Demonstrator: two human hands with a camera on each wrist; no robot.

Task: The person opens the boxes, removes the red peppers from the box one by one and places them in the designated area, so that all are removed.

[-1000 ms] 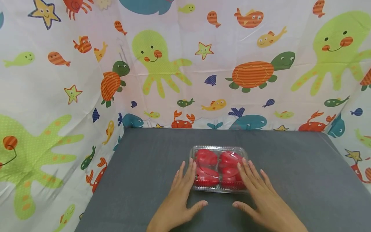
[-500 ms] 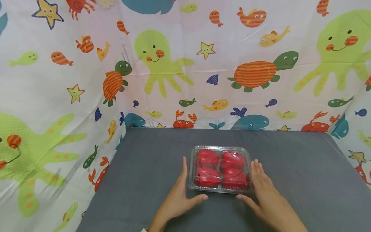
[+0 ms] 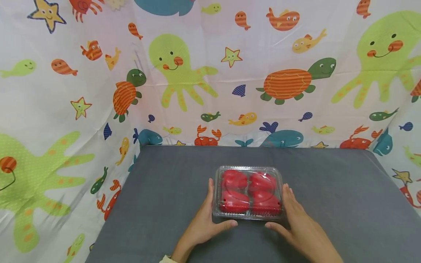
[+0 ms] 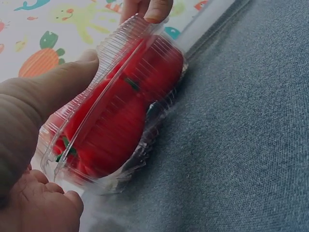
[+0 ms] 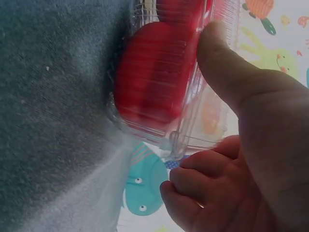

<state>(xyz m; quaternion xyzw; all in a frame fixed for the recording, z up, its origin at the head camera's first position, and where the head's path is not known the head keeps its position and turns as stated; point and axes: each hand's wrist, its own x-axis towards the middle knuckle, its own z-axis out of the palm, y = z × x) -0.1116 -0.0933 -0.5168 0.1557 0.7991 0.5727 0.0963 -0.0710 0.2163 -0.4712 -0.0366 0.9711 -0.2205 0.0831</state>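
Observation:
A clear plastic clamshell container [image 3: 248,216] with a ribbed lid rests on the grey tabletop. Several glossy red, rounded pieces [image 3: 234,201] show through it, and in the left wrist view they have small green stems [image 4: 131,83]. My left hand [image 3: 202,223] holds the container's left end, fingers along the side and thumb across the front. At the other end, my right hand [image 3: 300,226] holds it the same way; the right wrist view has the right thumb [image 5: 217,53] over the front wall. The lid is down.
A grey cloth-covered table [image 3: 158,204] extends on both sides of the container. Behind it and at the sides hangs a white curtain [image 3: 210,84] printed with sea animals. A pale cuff [image 3: 167,259] shows at my left wrist.
A second ago my fingers lay over the lid's left and right edges. Both hands have since moved outward and down onto the container's sides. The container has stayed in place.

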